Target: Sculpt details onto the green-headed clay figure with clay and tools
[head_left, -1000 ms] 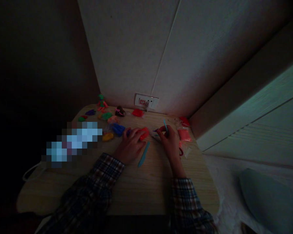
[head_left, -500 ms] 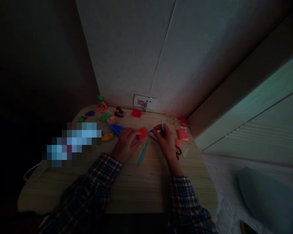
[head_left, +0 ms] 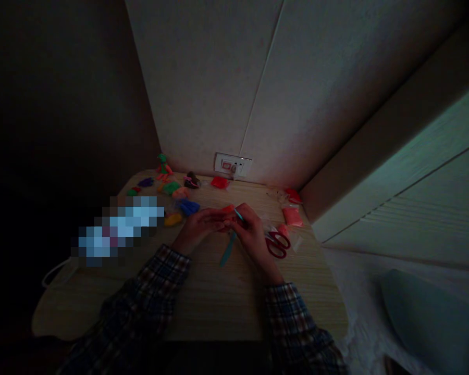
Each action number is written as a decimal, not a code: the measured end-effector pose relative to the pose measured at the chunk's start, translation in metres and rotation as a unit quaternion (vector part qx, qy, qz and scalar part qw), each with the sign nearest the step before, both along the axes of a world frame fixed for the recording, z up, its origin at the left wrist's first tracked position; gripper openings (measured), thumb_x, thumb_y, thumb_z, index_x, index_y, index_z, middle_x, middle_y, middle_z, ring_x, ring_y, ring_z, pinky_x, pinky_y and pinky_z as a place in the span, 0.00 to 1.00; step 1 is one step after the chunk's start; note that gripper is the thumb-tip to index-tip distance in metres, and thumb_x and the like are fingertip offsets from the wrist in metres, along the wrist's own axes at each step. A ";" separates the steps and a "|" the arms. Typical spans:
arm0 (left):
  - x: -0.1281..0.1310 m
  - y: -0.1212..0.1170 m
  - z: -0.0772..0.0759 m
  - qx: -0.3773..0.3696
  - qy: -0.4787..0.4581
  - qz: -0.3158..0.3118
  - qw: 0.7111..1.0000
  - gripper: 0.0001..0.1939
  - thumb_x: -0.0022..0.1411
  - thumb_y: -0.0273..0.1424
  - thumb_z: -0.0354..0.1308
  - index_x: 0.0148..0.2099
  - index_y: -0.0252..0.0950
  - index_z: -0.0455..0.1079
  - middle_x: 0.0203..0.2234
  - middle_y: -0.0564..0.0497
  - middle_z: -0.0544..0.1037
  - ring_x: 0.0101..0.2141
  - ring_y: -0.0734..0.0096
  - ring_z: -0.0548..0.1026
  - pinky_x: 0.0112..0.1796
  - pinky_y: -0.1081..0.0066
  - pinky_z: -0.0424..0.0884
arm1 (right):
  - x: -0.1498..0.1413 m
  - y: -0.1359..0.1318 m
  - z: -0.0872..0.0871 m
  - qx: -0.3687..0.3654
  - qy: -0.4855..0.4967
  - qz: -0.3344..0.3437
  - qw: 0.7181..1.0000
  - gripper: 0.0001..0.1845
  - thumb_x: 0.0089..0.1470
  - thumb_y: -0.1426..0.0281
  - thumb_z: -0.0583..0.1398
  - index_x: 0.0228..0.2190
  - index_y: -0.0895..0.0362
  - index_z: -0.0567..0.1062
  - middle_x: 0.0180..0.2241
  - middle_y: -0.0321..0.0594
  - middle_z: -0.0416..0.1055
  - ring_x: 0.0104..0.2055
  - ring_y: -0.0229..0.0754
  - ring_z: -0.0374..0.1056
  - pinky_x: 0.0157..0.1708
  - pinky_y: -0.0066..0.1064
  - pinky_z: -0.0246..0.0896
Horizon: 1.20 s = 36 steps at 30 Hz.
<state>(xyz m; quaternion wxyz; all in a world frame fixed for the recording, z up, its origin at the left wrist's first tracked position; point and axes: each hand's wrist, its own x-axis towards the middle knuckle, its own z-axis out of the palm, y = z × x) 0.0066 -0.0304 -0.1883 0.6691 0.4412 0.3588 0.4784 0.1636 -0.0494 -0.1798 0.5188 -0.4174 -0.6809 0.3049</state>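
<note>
The scene is dim. My left hand (head_left: 198, 225) and my right hand (head_left: 250, 233) meet over the middle of a small wooden table (head_left: 203, 297). Between their fingertips sits a lump of red clay (head_left: 226, 210), pinched by the left fingers. My right hand is closed round a thin teal stick tool (head_left: 239, 215), its tip at the clay. A flat teal modelling tool (head_left: 227, 250) lies on the table just under the hands.
Red-handled scissors (head_left: 278, 244) lie right of my right hand. Red clay packets (head_left: 292, 215) sit at the right rear. Coloured clay pieces (head_left: 171, 187) and a small green figure (head_left: 163, 163) crowd the left rear. A wall socket (head_left: 233, 165) sits behind the table.
My right hand moved left to join the left hand at the red clay, uncovering the scissors. The stick tool tilted from upright to point at the clay, which is lifted slightly.
</note>
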 end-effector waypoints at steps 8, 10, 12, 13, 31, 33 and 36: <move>-0.020 0.011 0.002 0.015 -0.052 0.135 0.989 0.13 0.39 0.30 0.73 0.30 0.34 0.78 0.25 0.51 0.81 0.27 0.71 0.76 0.31 0.71 0.74 | 0.003 0.002 -0.005 -0.004 -0.029 -0.023 0.999 0.09 0.58 0.67 0.60 0.40 0.52 0.78 0.37 0.38 0.67 0.41 0.41 0.66 0.41 0.32 0.64; -0.029 0.015 0.003 0.001 -0.087 0.186 0.979 0.13 0.36 0.29 0.74 0.28 0.36 0.77 0.25 0.54 0.80 0.28 0.73 0.76 0.32 0.73 0.74 | 0.001 0.002 -0.007 0.004 -0.102 -0.011 0.995 0.10 0.57 0.67 0.60 0.42 0.52 0.76 0.39 0.40 0.67 0.43 0.42 0.66 0.44 0.33 0.65; -0.035 0.019 0.004 -0.001 -0.106 0.212 0.972 0.14 0.36 0.29 0.75 0.27 0.37 0.75 0.25 0.56 0.79 0.27 0.77 0.76 0.32 0.76 0.73 | -0.004 0.001 -0.010 0.010 -0.191 0.012 0.982 0.14 0.56 0.69 0.61 0.46 0.53 0.74 0.43 0.42 0.66 0.47 0.44 0.66 0.48 0.35 0.64; -0.037 0.020 0.004 0.002 -0.113 0.219 0.969 0.13 0.37 0.29 0.74 0.27 0.37 0.74 0.26 0.57 0.79 0.27 0.78 0.75 0.31 0.77 0.73 | -0.007 0.000 -0.012 0.008 -0.231 0.016 0.973 0.17 0.56 0.69 0.61 0.48 0.53 0.72 0.45 0.43 0.65 0.49 0.45 0.65 0.49 0.37 0.64; -0.036 0.019 0.002 -0.042 -0.126 0.227 0.965 0.12 0.41 0.27 0.73 0.30 0.34 0.76 0.29 0.52 0.81 0.29 0.77 0.78 0.31 0.79 0.75 | -0.016 0.000 -0.015 0.005 -0.277 -0.068 0.958 0.08 0.60 0.69 0.56 0.42 0.56 0.72 0.41 0.43 0.67 0.43 0.44 0.67 0.44 0.34 0.65; -0.037 0.019 0.002 -0.044 -0.123 0.233 0.964 0.12 0.40 0.27 0.73 0.28 0.34 0.75 0.27 0.54 0.79 0.27 0.79 0.76 0.28 0.80 0.73 | -0.022 -0.002 -0.013 0.034 -0.313 -0.026 0.949 0.14 0.59 0.68 0.58 0.47 0.55 0.71 0.44 0.45 0.67 0.47 0.46 0.66 0.47 0.37 0.65; -0.038 0.019 0.002 -0.038 -0.121 0.239 0.963 0.13 0.40 0.29 0.74 0.28 0.34 0.73 0.25 0.56 0.77 0.25 0.81 0.74 0.26 0.81 0.71 | -0.033 -0.004 -0.013 0.056 -0.390 0.008 0.919 0.24 0.58 0.67 0.60 0.55 0.54 0.66 0.48 0.48 0.67 0.48 0.49 0.66 0.47 0.41 0.66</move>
